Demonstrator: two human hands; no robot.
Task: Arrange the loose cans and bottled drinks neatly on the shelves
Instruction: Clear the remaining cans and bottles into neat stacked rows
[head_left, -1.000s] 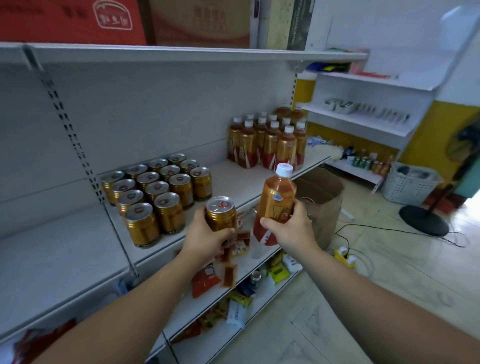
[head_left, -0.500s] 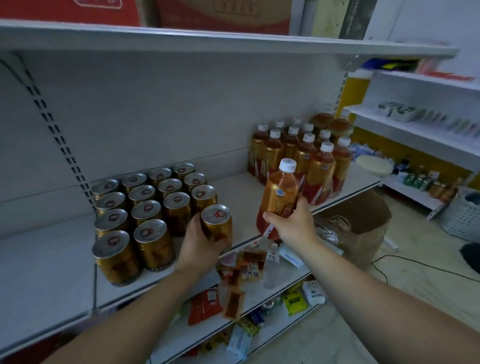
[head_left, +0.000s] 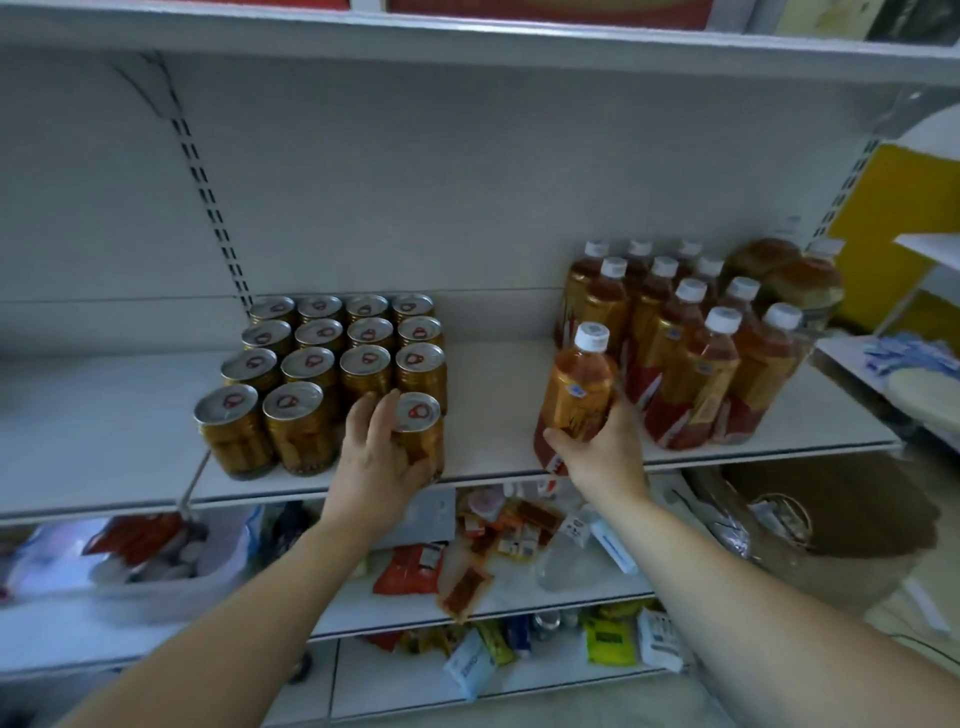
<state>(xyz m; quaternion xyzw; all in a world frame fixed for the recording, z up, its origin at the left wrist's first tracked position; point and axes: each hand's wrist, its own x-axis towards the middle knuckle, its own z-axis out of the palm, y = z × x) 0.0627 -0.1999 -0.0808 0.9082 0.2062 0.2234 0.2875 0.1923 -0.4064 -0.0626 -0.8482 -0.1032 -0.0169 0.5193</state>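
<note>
Currently both hands work at the middle shelf. The left hand has its grip curled round a gold can, fingers wrapped on the can's left side. The can stands upright at the front right corner of the block of cans, directly in front of the block's right column and near the shelf's front edge. Whether its base bears fully on the shelf cannot be told.

The right hand has its grip closed round the lower half of a white-capped tea bottle, thumb on the left side. The bottle leans slightly right, with its base at the shelf's front edge, just left of the group of bottles and well apart from the cans.

Below, a lower shelf holds scattered snack packets, a plastic tub sits at the left, and an open cardboard box is at the right.
</note>
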